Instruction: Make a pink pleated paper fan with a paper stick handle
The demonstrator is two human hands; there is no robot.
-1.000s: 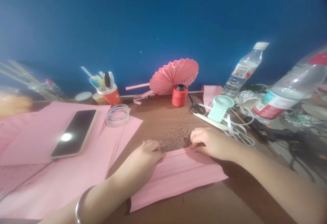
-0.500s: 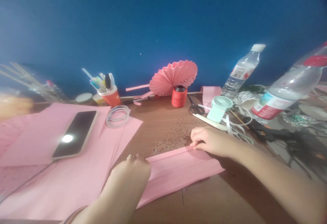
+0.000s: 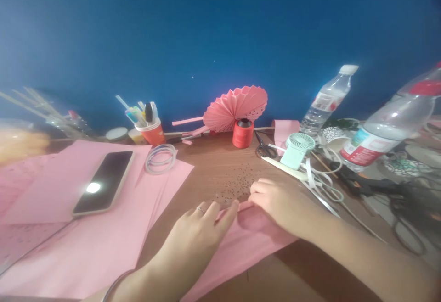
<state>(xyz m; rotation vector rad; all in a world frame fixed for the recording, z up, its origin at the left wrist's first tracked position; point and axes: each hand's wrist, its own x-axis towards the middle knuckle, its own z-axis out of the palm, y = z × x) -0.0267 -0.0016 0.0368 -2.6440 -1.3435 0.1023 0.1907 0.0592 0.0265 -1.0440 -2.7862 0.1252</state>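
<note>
A sheet of pink paper [image 3: 241, 247] lies on the brown table in front of me, its far edge turned up in a narrow fold. My left hand [image 3: 201, 228], with a ring on one finger, grips that edge, thumb on the near side. Close beside it, my right hand [image 3: 275, 201] is closed on the same edge, fingertips curled over the fold. Both hands cover parts of the paper. Just beyond them, small dark bits [image 3: 239, 182] are scattered on the table.
Left lie more pink sheets [image 3: 103, 256], a phone [image 3: 105, 182] and a coiled tube [image 3: 161, 159]. Behind are a cup of pens [image 3: 153, 134], a pleated pink fan [image 3: 234, 107], red thread [image 3: 243, 133] and scissors [image 3: 266, 149]. Right are a mint handheld fan [image 3: 296, 150], bottles [image 3: 330, 95] and cables.
My left hand has moved right and forward along the paper's far edge, toward my right hand. My right hand has shifted slightly left. The paper's far edge is now more curled.
</note>
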